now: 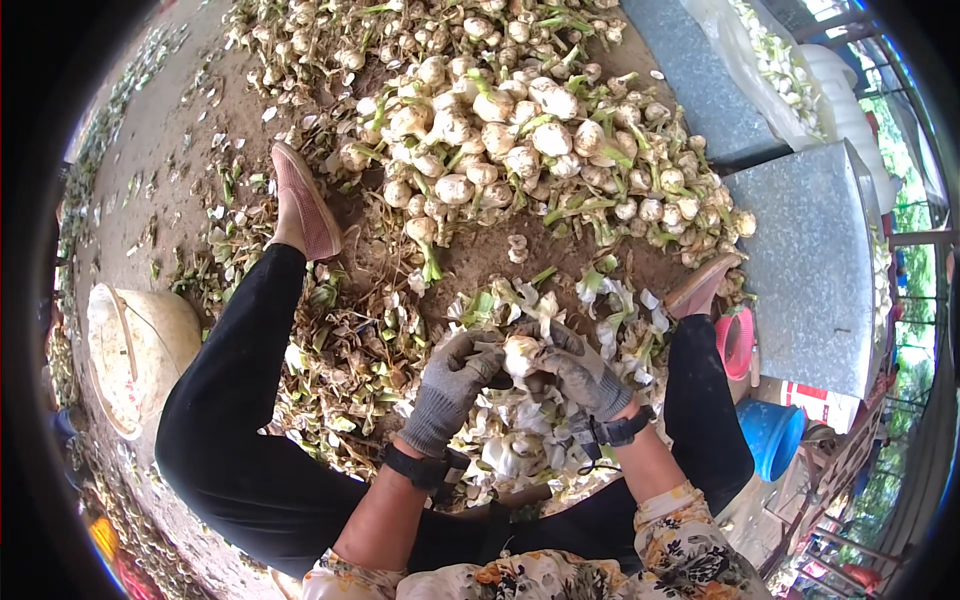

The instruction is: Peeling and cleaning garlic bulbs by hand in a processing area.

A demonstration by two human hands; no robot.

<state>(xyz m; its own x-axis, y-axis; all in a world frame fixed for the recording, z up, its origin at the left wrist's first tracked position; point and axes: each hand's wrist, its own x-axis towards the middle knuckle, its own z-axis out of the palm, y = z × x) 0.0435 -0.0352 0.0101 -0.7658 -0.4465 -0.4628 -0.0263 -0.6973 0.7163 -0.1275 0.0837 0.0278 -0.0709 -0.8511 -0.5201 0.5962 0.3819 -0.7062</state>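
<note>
Between my gloved hands is a whitish bulb (pixel 520 355), apparently garlic, with loose papery skin. My left hand (pixel 461 379) grips its left side, fingers bent around it. From the right, my right hand (pixel 577 367) holds the same bulb, thumb and fingers against it. Both gloves are grey and soiled. Peeled skins and leaves (pixel 525 435) lie beneath the hands and between my legs. Beyond them, a large heap of bulbs with green stems (pixel 525 142) rests on the dirt ground.
A dirty white bucket (pixel 150 337) stands left of my leg. At right are a metal box (pixel 806 262), a pink plastic basket (pixel 735 343) and a blue bucket (pixel 769 439). A clear bag of white bulbs (pixel 787 75) lies at the upper right. My feet flank the heap's near edge.
</note>
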